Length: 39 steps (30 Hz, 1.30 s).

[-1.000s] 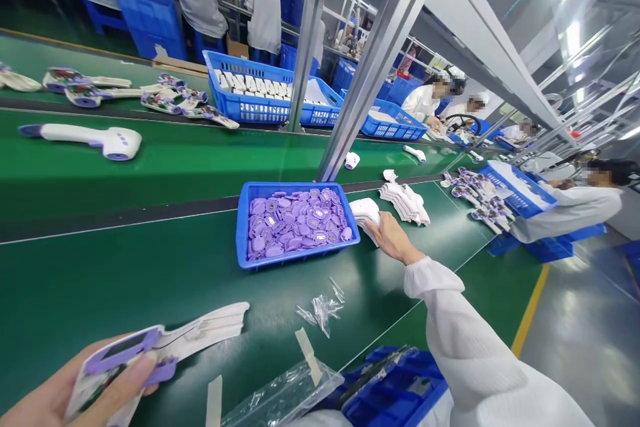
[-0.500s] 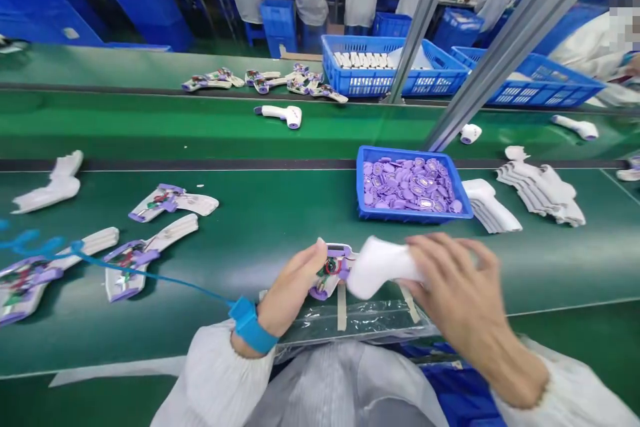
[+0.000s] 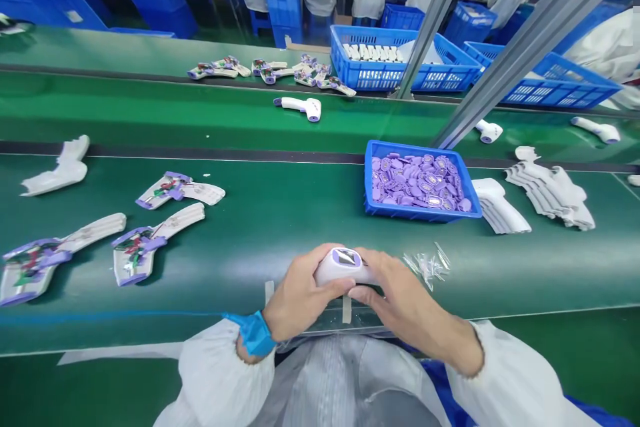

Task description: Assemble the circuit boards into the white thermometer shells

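Note:
Both of my hands are closed round a white infrared thermometer (image 3: 330,271) near the belt's front edge. Its purple-framed screen window faces up. My left hand (image 3: 297,293) grips one end, with the thumb along the near side. From the other side my right hand (image 3: 400,288) wraps the body, and its fingers hide much of the handle. The two thumbs nearly meet in front. A blue wrist strap (image 3: 257,333) circles my left wrist. Just beyond my right hand lies a small heap of shiny slender pieces (image 3: 429,265), too small to name.
Open thermometer halves with wiring (image 3: 135,250) lie at left, near a bare white shell (image 3: 60,170). A blue tray of purple parts (image 3: 423,213) stands ahead, with stacked white shells (image 3: 500,207) to its right. A metal post (image 3: 525,40) slants across. Co-workers stand beyond blue crates (image 3: 405,77).
The wired half from my left hand and the white shell from my right hand are now together as one body between both hands, screen up. My right hand has moved left, exposing the shiny heap.

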Each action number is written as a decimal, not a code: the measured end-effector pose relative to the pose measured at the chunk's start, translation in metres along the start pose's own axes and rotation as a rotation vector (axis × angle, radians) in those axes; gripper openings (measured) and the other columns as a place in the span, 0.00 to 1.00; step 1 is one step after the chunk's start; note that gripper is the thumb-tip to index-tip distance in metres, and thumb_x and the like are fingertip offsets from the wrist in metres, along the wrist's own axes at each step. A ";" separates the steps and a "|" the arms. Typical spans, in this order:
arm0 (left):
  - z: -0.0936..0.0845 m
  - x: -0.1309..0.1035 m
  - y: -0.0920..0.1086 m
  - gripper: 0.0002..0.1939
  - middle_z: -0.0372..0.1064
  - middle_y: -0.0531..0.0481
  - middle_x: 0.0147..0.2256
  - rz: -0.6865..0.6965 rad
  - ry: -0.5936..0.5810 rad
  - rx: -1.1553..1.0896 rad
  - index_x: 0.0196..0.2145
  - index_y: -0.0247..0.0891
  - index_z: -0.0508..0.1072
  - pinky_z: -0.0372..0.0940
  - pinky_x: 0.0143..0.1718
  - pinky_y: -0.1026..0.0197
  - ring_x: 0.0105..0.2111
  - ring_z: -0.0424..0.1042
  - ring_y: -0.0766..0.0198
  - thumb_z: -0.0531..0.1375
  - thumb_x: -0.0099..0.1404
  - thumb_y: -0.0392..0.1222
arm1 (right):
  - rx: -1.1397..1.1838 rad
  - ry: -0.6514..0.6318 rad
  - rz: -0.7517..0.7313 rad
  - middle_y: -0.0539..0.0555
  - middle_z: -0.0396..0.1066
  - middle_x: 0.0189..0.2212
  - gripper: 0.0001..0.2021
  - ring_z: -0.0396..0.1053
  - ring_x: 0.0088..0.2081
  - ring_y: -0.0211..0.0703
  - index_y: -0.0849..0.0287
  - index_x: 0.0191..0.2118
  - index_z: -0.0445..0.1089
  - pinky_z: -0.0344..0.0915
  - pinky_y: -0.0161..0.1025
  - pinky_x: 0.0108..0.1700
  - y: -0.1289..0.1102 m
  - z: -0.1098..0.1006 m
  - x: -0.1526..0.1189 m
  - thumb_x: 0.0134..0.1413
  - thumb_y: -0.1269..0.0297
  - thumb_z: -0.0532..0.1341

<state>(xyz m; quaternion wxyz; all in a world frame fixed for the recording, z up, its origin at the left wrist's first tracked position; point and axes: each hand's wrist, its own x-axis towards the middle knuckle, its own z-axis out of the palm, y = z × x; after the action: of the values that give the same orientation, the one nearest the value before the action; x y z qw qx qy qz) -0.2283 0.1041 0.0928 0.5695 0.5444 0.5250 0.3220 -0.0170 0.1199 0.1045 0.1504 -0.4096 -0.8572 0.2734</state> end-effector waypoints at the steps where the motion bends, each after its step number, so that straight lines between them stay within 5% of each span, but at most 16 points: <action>1: -0.001 0.000 0.000 0.20 0.73 0.51 0.44 0.006 0.002 0.010 0.49 0.41 0.71 0.65 0.42 0.61 0.41 0.70 0.61 0.65 0.61 0.48 | 0.157 -0.025 0.033 0.55 0.70 0.52 0.18 0.69 0.49 0.43 0.53 0.60 0.60 0.66 0.43 0.48 0.000 -0.001 0.002 0.70 0.55 0.51; 3: -0.001 0.002 0.000 0.21 0.73 0.51 0.41 -0.007 0.026 0.045 0.47 0.40 0.70 0.65 0.38 0.62 0.39 0.71 0.61 0.66 0.59 0.50 | 0.354 0.033 0.094 0.53 0.71 0.48 0.17 0.69 0.47 0.40 0.51 0.59 0.63 0.66 0.38 0.45 -0.005 0.002 0.013 0.71 0.55 0.48; 6: 0.001 0.007 0.000 0.15 0.74 0.52 0.35 -0.003 0.014 0.165 0.42 0.38 0.72 0.63 0.31 0.63 0.32 0.71 0.62 0.65 0.58 0.46 | 0.305 0.272 0.240 0.50 0.70 0.33 0.17 0.68 0.34 0.39 0.54 0.39 0.72 0.62 0.37 0.36 -0.022 0.021 0.041 0.68 0.50 0.50; 9: 0.008 0.007 0.001 0.06 0.75 0.50 0.29 0.075 -0.045 0.377 0.35 0.37 0.74 0.60 0.28 0.61 0.27 0.71 0.61 0.58 0.60 0.39 | 0.084 0.406 0.322 0.47 0.61 0.21 0.23 0.56 0.22 0.35 0.57 0.21 0.60 0.49 0.37 0.26 -0.038 0.043 0.066 0.65 0.49 0.54; 14: 0.017 0.001 0.001 0.09 0.75 0.39 0.33 0.103 0.084 0.557 0.38 0.35 0.73 0.59 0.30 0.55 0.31 0.74 0.51 0.55 0.61 0.37 | 0.006 0.543 0.183 0.46 0.51 0.17 0.24 0.48 0.20 0.34 0.56 0.18 0.48 0.44 0.39 0.27 -0.043 0.045 0.075 0.65 0.61 0.53; 18: 0.007 -0.002 0.002 0.11 0.75 0.49 0.33 0.078 0.037 0.407 0.40 0.38 0.69 0.60 0.27 0.61 0.29 0.73 0.59 0.60 0.62 0.45 | 0.059 0.766 0.181 0.45 0.50 0.17 0.24 0.47 0.21 0.34 0.56 0.18 0.47 0.46 0.38 0.27 -0.040 0.032 0.068 0.65 0.60 0.54; 24: 0.011 -0.003 0.000 0.14 0.75 0.47 0.31 0.033 0.032 0.492 0.40 0.38 0.70 0.59 0.28 0.60 0.29 0.73 0.57 0.58 0.64 0.51 | 0.140 0.572 0.317 0.48 0.62 0.15 0.26 0.57 0.20 0.35 0.57 0.16 0.64 0.50 0.37 0.26 -0.040 0.033 0.065 0.65 0.52 0.55; 27: 0.019 -0.002 0.005 0.16 0.75 0.43 0.31 0.031 0.117 0.677 0.42 0.36 0.69 0.58 0.30 0.58 0.30 0.74 0.52 0.58 0.64 0.51 | 0.183 0.650 0.267 0.50 0.65 0.15 0.27 0.60 0.19 0.35 0.57 0.16 0.67 0.52 0.37 0.27 -0.043 0.034 0.067 0.67 0.55 0.52; 30: 0.007 -0.006 0.013 0.15 0.74 0.47 0.29 0.010 0.117 0.660 0.40 0.38 0.69 0.56 0.28 0.60 0.27 0.73 0.55 0.56 0.66 0.53 | 0.198 0.556 0.195 0.49 0.68 0.17 0.26 0.63 0.21 0.36 0.58 0.18 0.68 0.54 0.36 0.28 -0.033 0.018 0.072 0.67 0.54 0.52; 33: -0.026 -0.019 0.016 0.17 0.74 0.50 0.32 -0.053 0.134 0.554 0.40 0.42 0.71 0.58 0.28 0.61 0.29 0.72 0.58 0.56 0.67 0.58 | 0.088 0.455 0.207 0.50 0.74 0.26 0.20 0.69 0.27 0.39 0.57 0.29 0.75 0.60 0.36 0.32 0.007 -0.020 0.083 0.67 0.54 0.53; 36: -0.060 -0.030 0.008 0.19 0.74 0.50 0.45 -0.048 0.232 0.594 0.49 0.46 0.71 0.62 0.36 0.60 0.40 0.73 0.54 0.58 0.65 0.57 | -0.211 0.365 0.173 0.56 0.76 0.43 0.11 0.72 0.37 0.43 0.60 0.45 0.75 0.64 0.40 0.44 0.065 -0.056 0.103 0.63 0.66 0.57; 39: -0.072 -0.026 -0.002 0.20 0.71 0.45 0.52 0.076 0.329 0.820 0.54 0.42 0.68 0.62 0.45 0.56 0.47 0.70 0.50 0.57 0.67 0.50 | -0.281 0.160 0.114 0.58 0.76 0.43 0.13 0.72 0.41 0.46 0.61 0.44 0.76 0.64 0.40 0.48 0.109 -0.069 0.127 0.51 0.73 0.65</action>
<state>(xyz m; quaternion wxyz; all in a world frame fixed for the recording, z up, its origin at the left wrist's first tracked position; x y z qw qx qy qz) -0.3030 0.0993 0.1074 0.2032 0.6857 0.6726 0.1901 0.0053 0.3000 0.1001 0.1438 -0.4949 -0.8477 0.1255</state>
